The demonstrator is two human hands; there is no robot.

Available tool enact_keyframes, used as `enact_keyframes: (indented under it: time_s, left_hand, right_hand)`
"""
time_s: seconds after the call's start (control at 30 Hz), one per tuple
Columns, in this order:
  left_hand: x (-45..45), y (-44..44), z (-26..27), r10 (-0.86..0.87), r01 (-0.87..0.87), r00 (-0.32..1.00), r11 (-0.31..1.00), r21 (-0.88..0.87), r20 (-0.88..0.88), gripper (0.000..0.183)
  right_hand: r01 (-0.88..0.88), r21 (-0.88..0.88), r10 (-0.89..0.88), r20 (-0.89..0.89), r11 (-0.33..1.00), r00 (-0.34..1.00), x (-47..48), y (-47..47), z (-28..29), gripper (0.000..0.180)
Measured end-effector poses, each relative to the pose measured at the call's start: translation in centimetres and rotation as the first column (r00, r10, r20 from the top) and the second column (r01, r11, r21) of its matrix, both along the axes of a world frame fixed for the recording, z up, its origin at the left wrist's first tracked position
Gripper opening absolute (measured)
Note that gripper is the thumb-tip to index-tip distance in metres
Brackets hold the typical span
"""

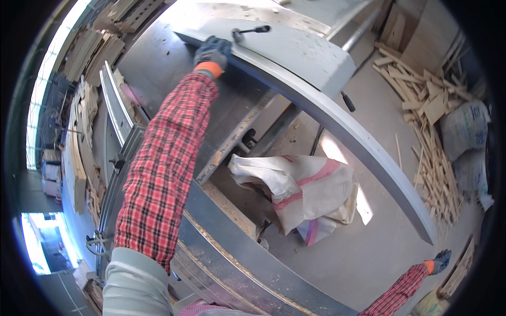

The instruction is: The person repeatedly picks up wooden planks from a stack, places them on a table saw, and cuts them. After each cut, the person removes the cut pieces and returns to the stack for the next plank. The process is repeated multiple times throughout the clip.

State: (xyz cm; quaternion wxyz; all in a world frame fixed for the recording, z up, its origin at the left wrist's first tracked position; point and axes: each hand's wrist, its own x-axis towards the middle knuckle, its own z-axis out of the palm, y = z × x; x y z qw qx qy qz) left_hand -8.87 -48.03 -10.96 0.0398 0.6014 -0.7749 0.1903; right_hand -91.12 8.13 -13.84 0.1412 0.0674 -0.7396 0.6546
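My left hand [213,53], in a dark grey glove with an orange cuff, grips a long, straight-edged grey metal bar [336,108] near its upper left end. The bar lies beside a light grey metal plate [300,55] that carries a black-handled lever [251,31]. Out at the lower right is my right hand [440,261], gloved alike, below the bar's far end and apart from it; it holds nothing and its fingers are extended. Between my arms are the dusty metal machine table [233,221] and a white woven sack with red stripes [316,177].
Wood offcuts [435,158] lie heaped on the floor at right, beside filled woven sacks [466,126]. Stacked boards [83,55] stand at upper left. Metal rails [118,106] run along the left side. A wooden piece [456,272] lies near my right hand.
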Motion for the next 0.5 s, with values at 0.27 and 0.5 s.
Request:
enact_keyframes:
  time_s: [0.27,0.5]
  left_hand:
    - [-6.8,2.6,3.1,-0.056,0.075,0.969,0.995,0.071,-0.239,0.038]
    - [-6.5,3.3,5.6,-0.045,0.087,0.977,0.976,0.198,-0.207,0.03]
  right_hand:
    - [-0.556,0.781,0.915,-0.048,0.283,0.4,20.8,-18.0,5.9,0.032]
    - [-0.4,0.905,0.984,-0.092,0.146,0.151,35.7,-27.7,6.7,0.023]
